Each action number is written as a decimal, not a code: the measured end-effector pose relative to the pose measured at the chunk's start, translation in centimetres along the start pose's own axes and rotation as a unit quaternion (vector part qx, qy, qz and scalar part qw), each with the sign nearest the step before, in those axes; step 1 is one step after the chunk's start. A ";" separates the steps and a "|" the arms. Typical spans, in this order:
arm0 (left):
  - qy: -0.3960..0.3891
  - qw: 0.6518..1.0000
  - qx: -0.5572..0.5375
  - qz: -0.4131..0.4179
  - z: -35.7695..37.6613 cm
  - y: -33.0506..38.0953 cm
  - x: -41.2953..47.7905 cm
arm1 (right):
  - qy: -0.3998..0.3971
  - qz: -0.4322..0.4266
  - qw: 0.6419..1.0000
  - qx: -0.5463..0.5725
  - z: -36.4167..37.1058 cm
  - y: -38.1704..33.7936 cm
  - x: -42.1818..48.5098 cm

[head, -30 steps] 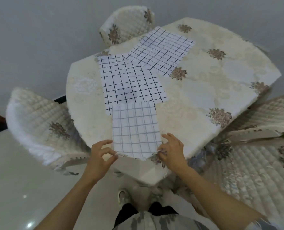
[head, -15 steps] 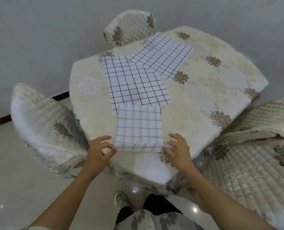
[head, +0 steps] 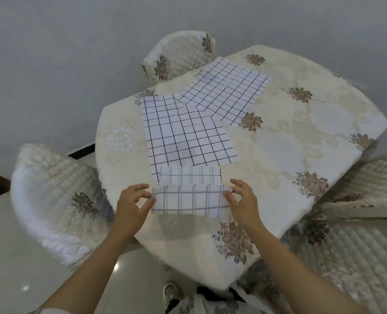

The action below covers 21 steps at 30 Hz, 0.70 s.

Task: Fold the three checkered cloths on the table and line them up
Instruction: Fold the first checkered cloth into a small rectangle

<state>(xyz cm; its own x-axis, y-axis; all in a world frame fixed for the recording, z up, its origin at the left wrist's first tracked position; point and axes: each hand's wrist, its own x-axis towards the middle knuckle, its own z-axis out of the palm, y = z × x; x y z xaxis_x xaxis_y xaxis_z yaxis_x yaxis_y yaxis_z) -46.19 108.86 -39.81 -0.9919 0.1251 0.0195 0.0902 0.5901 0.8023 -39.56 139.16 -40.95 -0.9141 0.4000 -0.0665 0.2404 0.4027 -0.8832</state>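
The left hand (head: 131, 203) and right hand (head: 243, 201) each keep a narrow grip, thumb and fingertips pinching opposite ends of a grey-checked cloth (head: 188, 200). Its near edge is lifted and turned over toward the far side, forming a raised band. The rest of it lies flat near the front edge of the surface (head: 301, 143), which wears a cream floral cover. Its far edge meets a flat black-grid cloth (head: 183, 134). Beyond that, overlapping its far corner, lies a third checkered cloth (head: 226, 91), set at an angle. Quilted chairs (head: 52, 196) stand around.
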 end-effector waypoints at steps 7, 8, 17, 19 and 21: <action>0.059 0.996 0.059 -0.007 1.7 1.2 3.4 | -0.007 0.000 1.000 -0.006 0.3 0.3 4.1; 0.063 0.996 0.069 -0.006 1.9 1.3 3.8 | -0.006 0.001 1.000 -0.007 0.4 0.4 4.6; 0.037 0.996 0.084 -0.020 3.3 1.1 8.2 | 0.019 0.034 0.998 -0.050 1.5 0.4 8.3; 0.033 0.995 0.087 -0.024 3.7 0.9 8.8 | 0.020 0.043 0.997 -0.062 1.8 0.4 8.9; 0.030 0.995 0.086 -0.033 4.1 0.6 9.3 | 0.025 0.044 0.997 -0.066 2.1 0.4 9.3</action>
<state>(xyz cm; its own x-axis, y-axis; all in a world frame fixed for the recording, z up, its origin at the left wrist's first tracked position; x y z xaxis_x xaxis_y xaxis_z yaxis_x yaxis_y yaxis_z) -54.97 113.68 -41.61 -0.9993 0.0368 0.0097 0.0333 0.7234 0.6896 -48.65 141.30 -42.92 -0.8705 0.4785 -0.1149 0.3633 0.4673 -0.8060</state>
